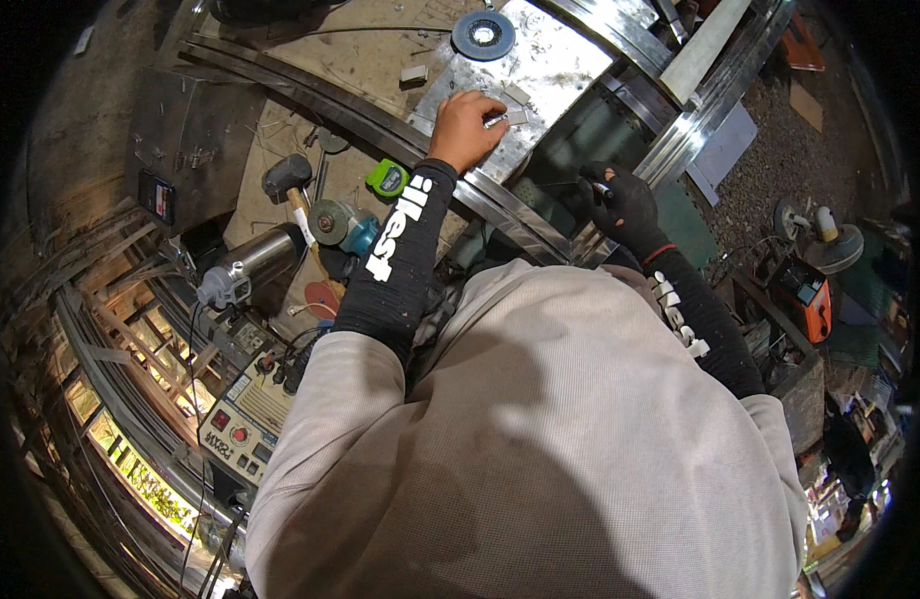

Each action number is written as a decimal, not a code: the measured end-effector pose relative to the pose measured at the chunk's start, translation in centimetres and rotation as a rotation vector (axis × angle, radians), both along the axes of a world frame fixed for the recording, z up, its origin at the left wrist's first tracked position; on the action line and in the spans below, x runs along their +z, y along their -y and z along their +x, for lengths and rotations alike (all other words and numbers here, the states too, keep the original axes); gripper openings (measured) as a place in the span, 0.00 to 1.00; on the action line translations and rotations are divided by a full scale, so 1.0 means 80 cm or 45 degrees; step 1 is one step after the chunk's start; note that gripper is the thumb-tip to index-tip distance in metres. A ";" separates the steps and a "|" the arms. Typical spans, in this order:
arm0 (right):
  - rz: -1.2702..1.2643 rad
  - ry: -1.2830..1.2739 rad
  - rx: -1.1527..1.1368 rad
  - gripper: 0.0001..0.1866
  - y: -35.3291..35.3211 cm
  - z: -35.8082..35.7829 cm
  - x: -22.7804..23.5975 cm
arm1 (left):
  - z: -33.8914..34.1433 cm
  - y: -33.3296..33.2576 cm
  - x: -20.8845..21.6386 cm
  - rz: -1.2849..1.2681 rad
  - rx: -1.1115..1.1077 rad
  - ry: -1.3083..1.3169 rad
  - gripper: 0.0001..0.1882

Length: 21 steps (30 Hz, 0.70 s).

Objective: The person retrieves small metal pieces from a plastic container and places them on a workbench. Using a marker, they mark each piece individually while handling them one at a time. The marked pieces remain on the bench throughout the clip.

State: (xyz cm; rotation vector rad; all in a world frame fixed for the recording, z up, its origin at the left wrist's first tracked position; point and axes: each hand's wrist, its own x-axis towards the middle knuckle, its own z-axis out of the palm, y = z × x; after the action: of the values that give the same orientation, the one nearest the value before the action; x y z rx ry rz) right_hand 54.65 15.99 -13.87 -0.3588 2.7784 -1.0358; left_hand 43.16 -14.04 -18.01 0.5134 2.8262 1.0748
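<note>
My bare left hand (467, 128) rests over a shiny metal plate (565, 62), fingers curled and pinching a small bright metal piece (496, 121). Small flat metal pieces (518, 95) lie beside its fingertips. To the right, my right hand (624, 208), in a dark glove, is closed around a slim object with a thin dark rod pointing left; its kind is unclear. It hovers near the corner of a metal frame (525, 222). A round grey abrasive disc (483, 36) sits at the plate's far edge, and a small pale block (414, 75) lies to its left.
Left of my forearm are a green tape measure (387, 178), an angle grinder (340, 225), a hammer (286, 176) and a metal cylinder (255, 265). A pale control-panel machine (245, 419) stands lower left. An orange machine (807, 299) and a pedestal fan-like item (824, 245) stand right.
</note>
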 end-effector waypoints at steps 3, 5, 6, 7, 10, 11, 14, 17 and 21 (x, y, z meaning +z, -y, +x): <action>0.040 0.001 0.010 0.13 0.000 0.001 0.002 | 0.001 0.000 0.000 0.029 0.003 -0.013 0.11; 0.037 0.019 0.021 0.13 0.000 0.001 0.002 | 0.001 0.000 -0.001 0.032 0.005 -0.029 0.11; 0.022 -0.018 0.029 0.13 0.000 0.001 0.003 | 0.001 -0.001 -0.001 0.029 0.006 -0.039 0.10; 0.006 -0.056 0.036 0.13 -0.001 0.001 0.003 | 0.002 -0.001 -0.001 0.025 0.006 -0.050 0.10; -0.001 -0.068 0.036 0.12 -0.002 0.001 0.001 | 0.002 -0.001 -0.001 -0.014 0.009 -0.054 0.10; -0.003 -0.046 0.032 0.12 -0.003 0.001 0.001 | 0.002 -0.001 -0.001 -0.011 0.009 -0.045 0.10; 0.023 -0.086 0.039 0.11 -0.003 0.001 -0.001 | 0.001 0.000 -0.001 -0.006 0.009 -0.043 0.09; 0.010 -0.091 0.037 0.11 -0.002 0.000 0.000 | 0.002 -0.001 -0.002 -0.005 0.018 -0.044 0.09; 0.007 -0.083 0.027 0.12 -0.003 0.002 -0.003 | 0.002 0.000 -0.006 -0.004 0.025 -0.047 0.09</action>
State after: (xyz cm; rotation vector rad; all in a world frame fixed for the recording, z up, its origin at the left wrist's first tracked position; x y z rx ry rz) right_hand 54.77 16.24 -14.07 -0.4276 2.8280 -1.0300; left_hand 43.35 -14.00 -18.49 0.5113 2.8703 1.0757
